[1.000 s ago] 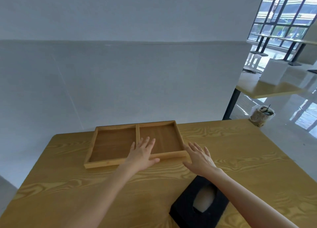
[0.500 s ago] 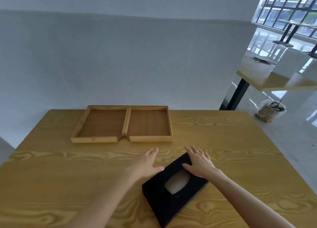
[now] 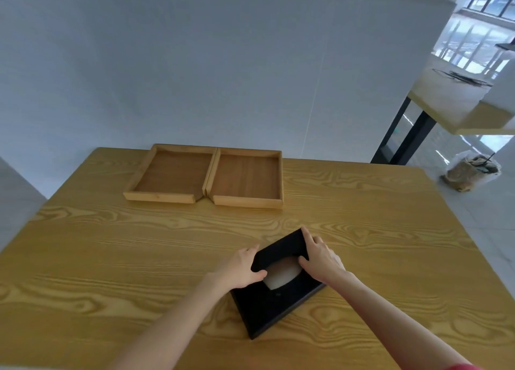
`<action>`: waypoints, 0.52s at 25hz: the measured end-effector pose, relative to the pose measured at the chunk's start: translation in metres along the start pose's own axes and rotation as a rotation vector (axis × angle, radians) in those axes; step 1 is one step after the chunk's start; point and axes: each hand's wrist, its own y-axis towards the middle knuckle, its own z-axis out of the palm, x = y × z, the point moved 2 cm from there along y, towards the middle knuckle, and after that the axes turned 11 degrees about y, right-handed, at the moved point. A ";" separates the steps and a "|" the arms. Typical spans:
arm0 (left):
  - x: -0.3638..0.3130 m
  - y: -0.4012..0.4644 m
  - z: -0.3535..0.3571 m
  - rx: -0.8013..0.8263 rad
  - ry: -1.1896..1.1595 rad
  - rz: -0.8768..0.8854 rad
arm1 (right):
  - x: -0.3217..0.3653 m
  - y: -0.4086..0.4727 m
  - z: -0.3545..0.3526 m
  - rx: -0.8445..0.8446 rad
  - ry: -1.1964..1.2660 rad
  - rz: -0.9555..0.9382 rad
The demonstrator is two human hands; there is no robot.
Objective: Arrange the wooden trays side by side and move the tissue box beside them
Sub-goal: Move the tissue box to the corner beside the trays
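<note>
Near the front of the wooden table (image 3: 111, 258), a black tissue box (image 3: 278, 300) lies flat and turned at an angle, a pale tissue (image 3: 280, 275) showing through its top opening. Both hands grip the box's far end: the left hand (image 3: 241, 268) curls over its left edge, thumb on top beside the opening, while the right hand (image 3: 320, 258) clasps the far right edge, fingers folded over the rim. Beyond the tissue box, well apart from it, two wooden trays sit side by side at the table's far edge, the left tray (image 3: 170, 174) touching the right tray (image 3: 246, 178) along their inner walls.
</note>
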 end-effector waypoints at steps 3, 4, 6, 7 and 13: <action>-0.001 -0.001 0.000 -0.032 -0.040 0.010 | -0.001 0.000 -0.001 -0.022 0.009 -0.015; -0.001 -0.001 0.000 -0.039 -0.034 0.017 | -0.002 0.000 -0.002 -0.027 0.017 -0.015; 0.001 -0.002 -0.004 -0.056 -0.001 0.034 | 0.000 0.001 -0.003 -0.033 0.040 -0.014; 0.005 -0.002 -0.008 -0.066 0.017 0.039 | 0.002 0.002 -0.002 -0.037 0.054 -0.015; 0.049 -0.007 -0.046 -0.171 0.132 0.068 | 0.043 0.017 0.018 -0.063 0.107 0.032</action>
